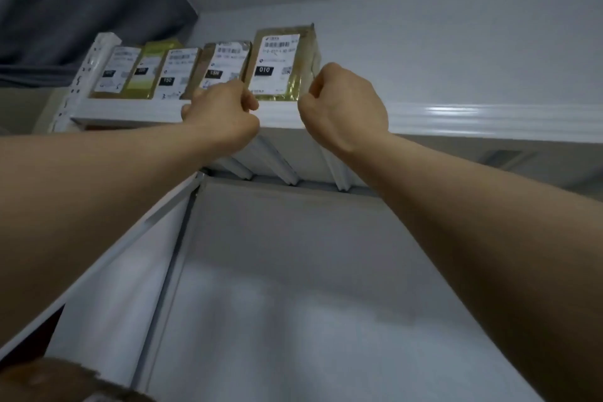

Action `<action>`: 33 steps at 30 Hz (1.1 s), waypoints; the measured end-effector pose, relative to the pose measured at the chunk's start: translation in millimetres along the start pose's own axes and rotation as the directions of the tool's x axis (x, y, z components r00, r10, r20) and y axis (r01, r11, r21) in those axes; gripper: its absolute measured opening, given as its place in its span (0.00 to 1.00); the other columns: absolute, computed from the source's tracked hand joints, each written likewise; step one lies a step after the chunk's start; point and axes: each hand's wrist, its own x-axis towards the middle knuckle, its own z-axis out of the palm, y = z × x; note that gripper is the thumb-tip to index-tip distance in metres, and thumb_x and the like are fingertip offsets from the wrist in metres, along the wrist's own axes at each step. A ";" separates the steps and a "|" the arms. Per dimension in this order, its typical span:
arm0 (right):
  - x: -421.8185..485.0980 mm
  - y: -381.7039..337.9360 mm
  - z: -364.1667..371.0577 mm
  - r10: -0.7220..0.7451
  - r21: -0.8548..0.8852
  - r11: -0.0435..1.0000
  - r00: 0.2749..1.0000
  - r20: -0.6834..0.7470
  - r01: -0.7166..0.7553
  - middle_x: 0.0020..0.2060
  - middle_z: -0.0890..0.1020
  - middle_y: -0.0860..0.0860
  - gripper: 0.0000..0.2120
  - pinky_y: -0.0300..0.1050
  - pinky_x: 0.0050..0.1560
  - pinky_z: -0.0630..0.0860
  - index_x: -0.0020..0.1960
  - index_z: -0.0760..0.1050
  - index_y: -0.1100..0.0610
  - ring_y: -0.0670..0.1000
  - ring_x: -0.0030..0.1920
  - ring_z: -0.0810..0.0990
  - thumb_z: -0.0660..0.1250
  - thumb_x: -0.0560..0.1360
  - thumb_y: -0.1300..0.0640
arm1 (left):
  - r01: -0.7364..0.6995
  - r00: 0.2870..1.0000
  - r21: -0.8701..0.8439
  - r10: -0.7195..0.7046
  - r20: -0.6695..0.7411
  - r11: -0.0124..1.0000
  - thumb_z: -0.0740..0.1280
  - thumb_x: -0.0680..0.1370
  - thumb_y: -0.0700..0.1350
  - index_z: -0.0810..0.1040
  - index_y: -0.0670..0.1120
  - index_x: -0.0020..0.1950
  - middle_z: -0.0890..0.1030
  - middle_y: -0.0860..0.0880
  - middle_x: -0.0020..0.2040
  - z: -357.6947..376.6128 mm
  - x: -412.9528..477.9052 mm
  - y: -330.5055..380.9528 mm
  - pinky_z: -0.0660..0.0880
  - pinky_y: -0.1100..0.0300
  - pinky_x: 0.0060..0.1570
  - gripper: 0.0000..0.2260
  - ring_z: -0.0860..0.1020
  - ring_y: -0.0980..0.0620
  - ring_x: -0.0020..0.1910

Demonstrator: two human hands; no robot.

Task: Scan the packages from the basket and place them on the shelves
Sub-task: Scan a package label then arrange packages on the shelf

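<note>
Fingers (248,102) of the left hand (225,114) are curled tight at the lower left corner of the 010 package (280,65). Those of the right hand (342,111) are curled against its right edge. Whether either hand pinches the wrapper or only touches it, I cannot tell. The package lies directly between the two hands and a little above them, and both hands are about equally near. It stands on its short end on the shelf (456,117), long axis upright and tipped slightly back. It is a flat pouch of crinkled, glossy gold-brown film with a white paper label (277,55). Left of it, more flat labelled parcels (177,72) stand in an overlapping row, one of them pale green. Below it runs the shelf's smooth white metal lip, ribbed underneath.
</note>
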 end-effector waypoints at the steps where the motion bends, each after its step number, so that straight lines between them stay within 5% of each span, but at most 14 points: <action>1: -10.8 6.4 -3.2 0.014 0.015 1.000 0.999 0.032 -0.014 0.47 0.80 0.50 0.08 0.45 0.37 0.68 0.54 0.75 0.54 0.54 0.47 0.78 0.60 0.77 0.55 | 0.016 1.000 -0.007 -0.016 0.025 1.000 0.64 0.70 0.43 0.76 0.58 0.53 0.76 0.47 0.58 0.9 -11.9 3.4 0.75 0.43 0.61 0.15 0.74 0.41 0.59; 7: -110.8 55.7 -37.0 0.201 0.039 0.976 0.955 0.218 -0.214 0.45 0.77 0.51 0.05 0.43 0.37 0.65 0.49 0.72 0.54 0.55 0.46 0.77 0.61 0.76 0.53 | -0.045 0.981 0.073 0.030 0.190 0.996 0.69 0.74 0.43 0.78 0.48 0.44 0.82 0.42 0.49 11.6 -105.3 16.0 0.78 0.45 0.57 0.01 0.79 0.39 0.52; 13: -259.6 90.5 -103.4 0.414 -0.138 0.909 0.809 0.416 -0.394 0.45 0.82 0.52 0.09 0.49 0.48 0.79 0.52 0.77 0.55 0.54 0.46 0.80 0.64 0.74 0.55 | 0.043 0.889 -0.020 -0.030 0.457 0.999 0.70 0.78 0.43 0.79 0.45 0.57 0.77 0.41 0.48 19.6 -236.7 33.4 0.71 0.50 0.46 0.08 0.74 0.45 0.44; 17: -379.4 102.3 -164.0 0.629 -0.347 0.775 0.595 0.501 -0.528 0.47 0.85 0.56 0.12 0.53 0.50 0.82 0.53 0.79 0.61 0.57 0.48 0.82 0.65 0.72 0.58 | 0.110 0.752 -0.079 -0.031 0.659 0.991 0.70 0.79 0.45 0.79 0.46 0.60 0.78 0.43 0.52 19.0 -349.5 46.3 0.72 0.52 0.48 0.10 0.76 0.44 0.48; 21: -503.0 97.5 -221.1 0.781 -0.478 0.598 0.336 0.526 -0.643 0.53 0.83 0.64 0.15 0.57 0.53 0.80 0.56 0.79 0.68 0.63 0.54 0.82 0.67 0.73 0.60 | 0.228 0.557 -0.042 -0.095 0.825 0.973 0.75 0.74 0.44 0.81 0.52 0.50 0.80 0.50 0.51 4.7 -465.7 48.9 0.72 0.55 0.49 0.07 0.77 0.49 0.51; 27: -660.6 83.8 -324.2 0.845 -0.582 0.371 0.004 0.534 -0.724 0.41 0.83 0.55 0.07 0.57 0.51 0.81 0.43 0.77 0.57 0.57 0.44 0.81 0.69 0.75 0.54 | 0.362 0.205 0.126 -0.211 0.956 0.924 0.74 0.75 0.42 0.78 0.52 0.46 0.80 0.49 0.47 -26.0 -644.4 55.3 0.73 0.55 0.43 0.07 0.78 0.48 0.47; 29: -707.8 87.5 -363.0 0.851 -0.636 0.270 -0.130 0.509 -0.723 0.43 0.84 0.59 0.11 0.58 0.52 0.81 0.47 0.80 0.62 0.58 0.44 0.82 0.69 0.76 0.54 | 0.381 0.101 0.174 -0.228 0.969 0.908 0.74 0.76 0.41 0.78 0.51 0.46 0.80 0.48 0.47 -33.8 -693.5 62.9 0.75 0.55 0.42 0.07 0.78 0.48 0.45; 33: -800.9 105.3 -447.7 0.843 -0.738 0.070 -0.356 0.404 -0.671 0.54 0.82 0.57 0.14 0.51 0.52 0.79 0.57 0.79 0.60 0.58 0.53 0.81 0.68 0.77 0.51 | 0.405 -0.049 0.287 -0.293 0.955 0.868 0.73 0.76 0.41 0.81 0.47 0.49 0.80 0.46 0.52 -37.4 -784.8 95.4 0.75 0.49 0.55 0.04 0.77 0.47 0.52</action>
